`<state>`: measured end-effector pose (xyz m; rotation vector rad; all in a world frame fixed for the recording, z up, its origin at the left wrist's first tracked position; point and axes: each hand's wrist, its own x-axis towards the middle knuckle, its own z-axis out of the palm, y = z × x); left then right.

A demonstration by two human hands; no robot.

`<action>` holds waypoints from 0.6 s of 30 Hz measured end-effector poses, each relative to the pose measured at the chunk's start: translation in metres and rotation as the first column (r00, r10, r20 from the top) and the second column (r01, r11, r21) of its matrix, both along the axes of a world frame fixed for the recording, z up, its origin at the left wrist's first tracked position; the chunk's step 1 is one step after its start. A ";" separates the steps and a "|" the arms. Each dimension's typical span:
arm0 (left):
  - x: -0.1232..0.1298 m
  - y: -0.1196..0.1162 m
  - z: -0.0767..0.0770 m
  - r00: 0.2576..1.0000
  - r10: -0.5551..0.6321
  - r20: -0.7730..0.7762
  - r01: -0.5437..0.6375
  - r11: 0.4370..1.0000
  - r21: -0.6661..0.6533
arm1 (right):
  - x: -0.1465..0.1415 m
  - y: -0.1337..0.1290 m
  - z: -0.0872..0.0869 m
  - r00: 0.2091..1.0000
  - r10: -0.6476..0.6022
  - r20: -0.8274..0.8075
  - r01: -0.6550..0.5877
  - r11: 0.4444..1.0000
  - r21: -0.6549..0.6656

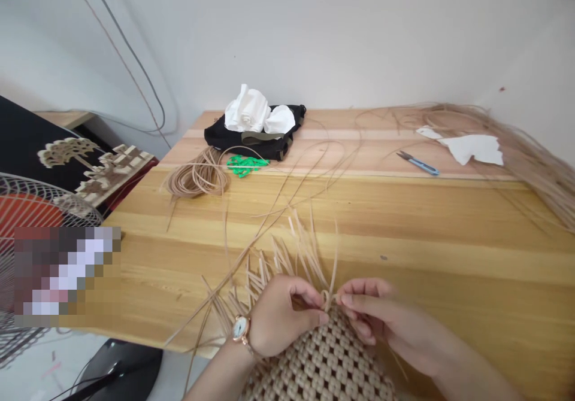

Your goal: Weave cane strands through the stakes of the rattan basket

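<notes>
A tan woven piece (pixel 323 359) with an open knotted pattern lies at the bottom centre, loose strand ends fanning out from its upper left edge. My left hand (pixel 285 314), with a watch (pixel 241 328) on its wrist, pinches the weave's top corner beside a small strand loop. Just to the right, my right hand (pixel 375 308) has thumb and forefinger closed on a strand at the same corner. One strand (pixel 335 257) stands up between the hands. Long thin strands run leftward over the wooden table (pixel 449 239).
Behind lie a strand coil (pixel 197 173), green bits (pixel 246 165), a black bag (pixel 220 139) with white tissue (pixel 247 111), blue snips (pixel 420 163), white paper (pixel 471 148) and a strand bundle (pixel 534 176). A fan (pixel 27 215) stands left of the table.
</notes>
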<state>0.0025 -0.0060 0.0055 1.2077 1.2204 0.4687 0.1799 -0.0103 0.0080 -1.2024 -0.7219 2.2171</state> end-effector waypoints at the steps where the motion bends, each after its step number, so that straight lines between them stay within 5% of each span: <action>1: 0.001 0.000 0.001 1.000 -0.009 -0.010 0.009 1.000 0.008 | -0.002 0.000 0.000 1.000 -0.011 0.001 0.011 1.000 0.001; 10: 0.003 0.001 0.001 0.997 -0.072 -0.026 0.073 0.997 0.014 | -0.007 0.006 -0.002 0.995 0.001 0.105 -0.014 0.993 0.119; 18: 0.004 0.007 0.003 0.986 -0.154 -0.065 0.160 0.982 0.095 | 0.004 0.020 -0.003 0.927 0.328 0.181 -0.363 0.906 0.218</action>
